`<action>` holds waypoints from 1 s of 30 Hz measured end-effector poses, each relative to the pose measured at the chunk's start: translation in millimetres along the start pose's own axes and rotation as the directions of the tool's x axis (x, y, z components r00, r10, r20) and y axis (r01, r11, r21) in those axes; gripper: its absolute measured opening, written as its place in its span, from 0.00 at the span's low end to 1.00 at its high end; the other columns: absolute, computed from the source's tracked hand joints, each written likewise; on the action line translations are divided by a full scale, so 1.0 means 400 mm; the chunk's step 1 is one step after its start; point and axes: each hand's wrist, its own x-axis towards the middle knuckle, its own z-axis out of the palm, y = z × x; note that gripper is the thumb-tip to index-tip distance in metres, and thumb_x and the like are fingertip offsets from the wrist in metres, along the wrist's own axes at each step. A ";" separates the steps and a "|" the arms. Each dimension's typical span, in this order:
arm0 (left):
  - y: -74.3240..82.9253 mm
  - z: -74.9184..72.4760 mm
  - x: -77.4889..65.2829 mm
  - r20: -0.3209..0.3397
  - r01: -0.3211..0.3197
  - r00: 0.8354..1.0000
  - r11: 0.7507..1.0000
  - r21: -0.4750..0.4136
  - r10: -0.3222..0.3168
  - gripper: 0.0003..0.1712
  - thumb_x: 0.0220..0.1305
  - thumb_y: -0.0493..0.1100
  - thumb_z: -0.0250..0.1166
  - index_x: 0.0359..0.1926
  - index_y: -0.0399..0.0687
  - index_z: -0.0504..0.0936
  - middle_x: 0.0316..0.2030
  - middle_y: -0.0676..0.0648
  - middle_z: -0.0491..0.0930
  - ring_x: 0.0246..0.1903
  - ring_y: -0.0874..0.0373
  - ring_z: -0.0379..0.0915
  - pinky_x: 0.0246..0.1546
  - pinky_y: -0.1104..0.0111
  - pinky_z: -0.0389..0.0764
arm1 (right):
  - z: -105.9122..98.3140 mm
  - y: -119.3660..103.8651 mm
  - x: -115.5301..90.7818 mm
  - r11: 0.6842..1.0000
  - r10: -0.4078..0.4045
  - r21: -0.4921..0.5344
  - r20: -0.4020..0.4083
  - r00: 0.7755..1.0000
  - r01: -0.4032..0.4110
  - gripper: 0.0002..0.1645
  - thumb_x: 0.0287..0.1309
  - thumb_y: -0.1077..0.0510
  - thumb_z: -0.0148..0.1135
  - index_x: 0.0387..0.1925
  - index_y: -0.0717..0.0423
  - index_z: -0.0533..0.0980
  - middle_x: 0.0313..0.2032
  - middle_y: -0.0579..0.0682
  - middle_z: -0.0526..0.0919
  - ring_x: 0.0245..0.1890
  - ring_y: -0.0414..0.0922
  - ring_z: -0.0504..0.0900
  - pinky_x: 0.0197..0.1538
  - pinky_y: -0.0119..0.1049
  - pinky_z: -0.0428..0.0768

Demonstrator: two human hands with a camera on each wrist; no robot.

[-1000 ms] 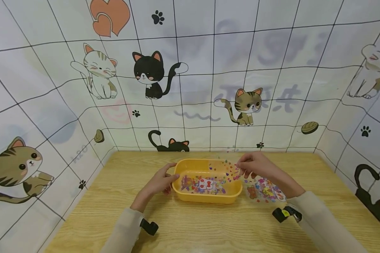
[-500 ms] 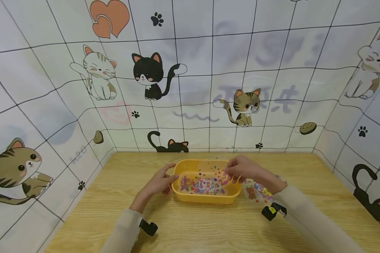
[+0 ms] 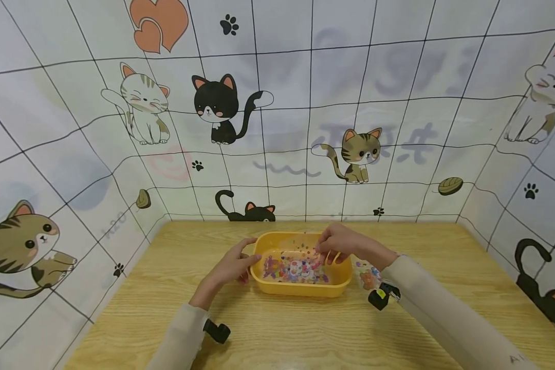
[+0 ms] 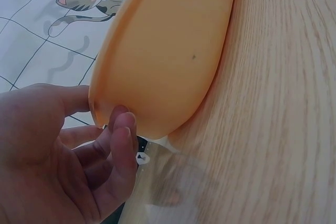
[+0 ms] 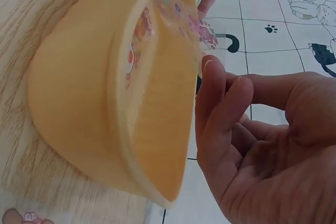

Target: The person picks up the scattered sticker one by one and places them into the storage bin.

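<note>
A yellow plastic tub (image 3: 300, 290) stands on the table, with colourful printed clear sticker sheets (image 3: 296, 270) lying inside it. My left hand (image 3: 231, 263) grips the tub's left end, thumb over the rim and fingers against the outer wall; the left wrist view shows those fingers (image 4: 122, 145) at the wall. Over the tub's right half, my right hand (image 3: 342, 242) pinches a clear sticker sheet (image 3: 303, 241) dotted with small coloured motifs. In the right wrist view that sheet (image 5: 181, 17) hangs down into the tub, beyond the thumb and index finger.
More printed clear sheets (image 3: 368, 276) lie on the wooden table (image 3: 277, 334) right of the tub, partly hidden beneath my right forearm. A cat-patterned cloth wall (image 3: 287, 128) rises behind the table and at both sides.
My right hand has moved left from the tub's right edge to above its inside, carrying the clear sticker sheet along. My left hand has stayed on the rim.
</note>
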 end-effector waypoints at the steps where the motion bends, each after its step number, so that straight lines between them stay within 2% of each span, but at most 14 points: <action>1: 0.001 0.000 -0.001 0.001 0.001 1.000 1.000 0.001 -0.001 0.37 0.77 0.51 0.61 0.80 0.57 0.58 0.27 0.43 0.82 0.15 0.56 0.76 0.19 0.64 0.82 | 0.000 -0.003 0.003 1.000 0.006 -0.008 0.005 1.000 -0.006 0.13 0.72 0.61 0.57 0.41 0.65 0.86 0.27 0.55 0.89 0.23 0.43 0.85 0.25 0.31 0.80; 7: 0.003 -0.002 -0.001 0.003 -0.003 1.000 1.000 0.009 0.002 0.37 0.77 0.51 0.60 0.80 0.55 0.57 0.28 0.43 0.82 0.15 0.56 0.76 0.19 0.64 0.83 | 0.005 -0.019 0.019 0.998 0.026 -0.055 0.023 0.999 -0.025 0.14 0.71 0.59 0.59 0.38 0.63 0.88 0.28 0.56 0.90 0.22 0.42 0.84 0.23 0.29 0.75; 12: 0.006 -0.002 -0.004 0.007 -0.005 1.000 1.000 0.004 0.005 0.38 0.77 0.52 0.61 0.80 0.55 0.57 0.28 0.43 0.82 0.15 0.56 0.75 0.18 0.66 0.81 | 0.014 -0.028 0.031 0.995 0.021 -0.093 0.018 1.000 -0.019 0.15 0.70 0.58 0.61 0.33 0.63 0.88 0.27 0.57 0.90 0.22 0.44 0.85 0.22 0.29 0.73; 16: 0.008 0.000 -0.005 0.009 -0.009 1.000 1.000 0.000 0.009 0.38 0.77 0.52 0.61 0.81 0.54 0.57 0.27 0.44 0.82 0.15 0.56 0.75 0.18 0.66 0.80 | 0.020 -0.028 0.044 0.994 0.047 -0.096 0.006 0.999 -0.047 0.14 0.69 0.59 0.61 0.33 0.63 0.88 0.27 0.57 0.90 0.22 0.45 0.86 0.21 0.29 0.72; 20: 0.007 0.001 -0.005 0.006 -0.009 1.000 1.000 0.001 0.009 0.39 0.77 0.52 0.61 0.81 0.54 0.57 0.27 0.43 0.83 0.15 0.57 0.75 0.18 0.65 0.80 | 0.024 -0.030 0.056 0.992 0.078 -0.096 -0.007 0.997 -0.079 0.13 0.67 0.60 0.62 0.33 0.63 0.88 0.27 0.56 0.90 0.21 0.45 0.87 0.23 0.32 0.80; 24: 0.003 0.000 -0.001 0.005 0.003 1.000 1.000 -0.002 -0.003 0.38 0.76 0.52 0.61 0.80 0.56 0.58 0.28 0.43 0.83 0.15 0.57 0.76 0.18 0.66 0.80 | 0.031 -0.040 0.061 0.987 0.095 -0.127 -0.019 0.995 -0.097 0.13 0.65 0.60 0.65 0.28 0.64 0.88 0.25 0.57 0.90 0.21 0.45 0.88 0.29 0.38 0.87; 30: -0.002 -0.002 0.002 0.000 0.014 1.000 1.000 -0.003 -0.014 0.37 0.76 0.52 0.62 0.80 0.57 0.58 0.28 0.43 0.83 0.15 0.57 0.76 0.18 0.66 0.81 | 0.040 -0.053 0.069 0.979 0.129 -0.154 -0.034 0.991 -0.133 0.17 0.67 0.58 0.61 0.27 0.64 0.88 0.24 0.56 0.90 0.23 0.47 0.90 0.32 0.40 0.89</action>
